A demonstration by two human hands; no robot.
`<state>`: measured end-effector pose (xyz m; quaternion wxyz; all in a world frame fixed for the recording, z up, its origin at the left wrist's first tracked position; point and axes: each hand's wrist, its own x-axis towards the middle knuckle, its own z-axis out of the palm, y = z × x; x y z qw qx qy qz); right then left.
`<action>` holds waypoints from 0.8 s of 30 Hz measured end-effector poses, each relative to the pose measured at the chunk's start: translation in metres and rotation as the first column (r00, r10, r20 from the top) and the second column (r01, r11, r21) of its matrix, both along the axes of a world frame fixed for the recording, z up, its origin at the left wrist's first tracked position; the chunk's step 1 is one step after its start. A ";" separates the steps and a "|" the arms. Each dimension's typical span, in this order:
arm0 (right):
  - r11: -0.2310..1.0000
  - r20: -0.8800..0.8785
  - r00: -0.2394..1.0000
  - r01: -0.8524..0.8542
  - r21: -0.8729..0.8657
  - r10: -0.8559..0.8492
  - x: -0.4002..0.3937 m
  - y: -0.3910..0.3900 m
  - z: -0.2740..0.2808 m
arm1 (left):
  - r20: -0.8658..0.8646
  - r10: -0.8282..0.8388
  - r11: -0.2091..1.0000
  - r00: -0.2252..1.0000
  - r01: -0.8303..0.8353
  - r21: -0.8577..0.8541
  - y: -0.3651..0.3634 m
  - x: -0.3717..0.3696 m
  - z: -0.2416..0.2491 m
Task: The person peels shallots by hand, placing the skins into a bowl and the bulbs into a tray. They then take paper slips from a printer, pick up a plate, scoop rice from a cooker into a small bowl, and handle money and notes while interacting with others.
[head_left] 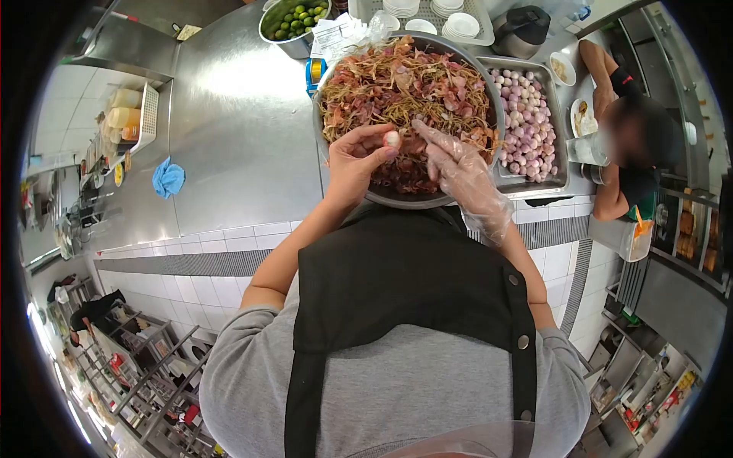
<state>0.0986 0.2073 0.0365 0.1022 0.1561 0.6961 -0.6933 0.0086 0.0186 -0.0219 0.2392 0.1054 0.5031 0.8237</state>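
A large round metal bowl (498, 99) sits in front of me, heaped with dry, reddish-brown shallot skins and stringy roots (405, 80). Over its near half, my bare left hand (353, 164) pinches a small pale peeled shallot (392, 140) between thumb and fingertips. My right hand (462, 172) wears a clear plastic glove and hovers beside it above the skins. Its index finger stretches toward the shallot while the other fingers curl loosely apart from it; I see nothing held there. To the right, a rectangular metal tray (563, 177) holds many pinkish-white peeled shallots (527, 122).
Behind the bowl stand a container of green limes (296, 19), crumpled paper (336, 37) and a rack of small white dishes (460, 27). A blue cloth (168, 178) lies on the steel counter (237, 137). At right, another person (637, 141) leans by a plastic tub (626, 243).
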 end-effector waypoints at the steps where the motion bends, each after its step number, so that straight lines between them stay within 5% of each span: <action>1: 0.999 0.009 1.000 -0.028 -0.018 0.028 0.001 -0.004 0.007 | 0.009 -0.001 0.999 1.000 0.000 0.037 0.001 0.000 0.000; 9: 0.977 0.048 0.996 -0.062 -0.206 0.073 0.002 -0.016 0.009 | -0.017 -0.074 0.996 0.997 0.075 0.051 0.002 0.001 -0.002; 15: 0.994 -0.145 0.987 -0.080 -0.075 0.069 0.004 -0.017 -0.004 | -0.002 -0.107 0.992 0.994 0.107 0.066 0.001 0.001 -0.003; 17: 0.992 -0.236 0.965 -0.095 0.084 0.112 0.003 -0.016 0.003 | 0.018 -0.113 0.991 0.993 0.111 0.080 0.001 0.001 -0.002; 20: 0.934 -0.151 0.963 -0.166 0.316 0.222 0.003 -0.012 0.011 | 0.027 -0.096 0.993 0.995 0.093 0.077 0.001 0.001 -0.005; 24: 0.972 -0.202 0.964 -0.134 0.193 0.173 0.002 -0.011 0.015 | 0.044 -0.110 0.993 0.993 0.108 0.045 0.001 -0.001 -0.006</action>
